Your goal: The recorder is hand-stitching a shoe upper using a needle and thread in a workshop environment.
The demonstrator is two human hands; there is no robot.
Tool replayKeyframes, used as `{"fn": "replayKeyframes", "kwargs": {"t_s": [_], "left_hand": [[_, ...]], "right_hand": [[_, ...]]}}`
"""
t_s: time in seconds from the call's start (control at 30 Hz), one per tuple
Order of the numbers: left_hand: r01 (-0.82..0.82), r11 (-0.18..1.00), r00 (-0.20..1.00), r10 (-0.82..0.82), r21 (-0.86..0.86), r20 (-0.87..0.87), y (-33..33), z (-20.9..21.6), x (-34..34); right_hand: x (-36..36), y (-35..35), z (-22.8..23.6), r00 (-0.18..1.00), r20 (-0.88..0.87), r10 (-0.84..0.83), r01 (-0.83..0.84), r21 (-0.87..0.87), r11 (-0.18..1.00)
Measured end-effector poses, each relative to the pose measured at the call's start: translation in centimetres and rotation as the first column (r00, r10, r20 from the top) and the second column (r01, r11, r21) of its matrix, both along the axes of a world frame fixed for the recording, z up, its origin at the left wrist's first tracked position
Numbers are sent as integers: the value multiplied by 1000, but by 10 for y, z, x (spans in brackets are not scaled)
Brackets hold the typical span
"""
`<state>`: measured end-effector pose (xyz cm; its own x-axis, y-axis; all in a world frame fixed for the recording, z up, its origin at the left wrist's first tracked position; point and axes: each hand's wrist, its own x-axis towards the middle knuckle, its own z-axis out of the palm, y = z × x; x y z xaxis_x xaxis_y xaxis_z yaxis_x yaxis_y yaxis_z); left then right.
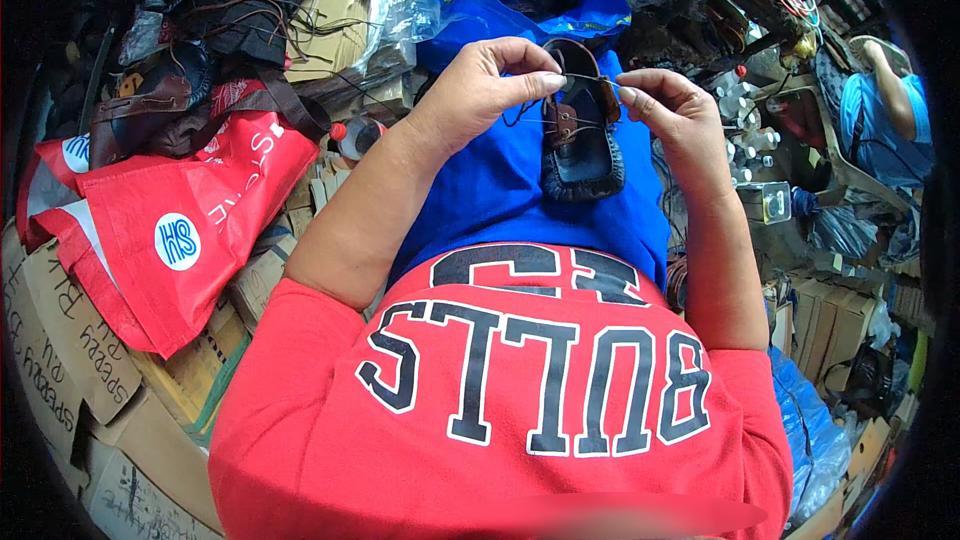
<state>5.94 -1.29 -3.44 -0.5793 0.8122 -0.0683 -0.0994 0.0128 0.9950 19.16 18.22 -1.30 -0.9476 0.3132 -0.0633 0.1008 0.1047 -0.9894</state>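
Observation:
On the blue cloth (455, 175) over my lap rests a dark moccasin-style shoe (582, 165), with a brown leather tab and lacing across its upper and its black gathered toe toward me. My left hand (480, 90), on the shoe's left, pinches a thin pale thread (590, 78) between thumb and index finger. Across the shoe's opening, my right hand (680, 112) pinches the same thread near its fingertips. The thread runs nearly level between both hands. Whether a needle is on it is too small to tell.
To my left lie a red shopping bag (240, 240), another dark shoe (165, 105) and cardboard boxes (75, 330). A blue bag (590, 0) gapes open ahead. Clear plastic bottles (738, 105) stand to the right, near a person in light blue (880, 130).

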Motion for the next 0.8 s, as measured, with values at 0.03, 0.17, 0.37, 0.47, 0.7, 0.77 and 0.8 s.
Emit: {"fn": "replayKeyframes", "kwargs": {"t_s": [0.03,0.17,0.37,0.47,0.7,0.77,0.8], "left_hand": [[-5,998,1000,3,70,30,0,-3,0],[-43,983,982,9,176,191,2,-7,3],[-79,977,929,1,197,370,7,-7,13],[-72,983,906,-6,169,424,4,-3,14],[-25,973,878,-88,229,470,5,-5,14],[-24,978,845,-91,207,527,8,-5,15],[-26,978,845,-90,207,527,10,-5,16]], "right_hand": [[0,1,1,1000,0,-24,24,-17,1000],[0,6,-1,988,-132,-83,46,-263,964],[-6,4,-6,952,-301,-56,-150,-617,772],[-8,1,-2,950,-309,-47,-151,-585,797],[-7,-5,4,971,-232,54,-85,-129,988],[-9,-9,3,968,-248,43,-72,-110,991],[-10,-10,2,967,-247,65,-98,-122,988]]}}
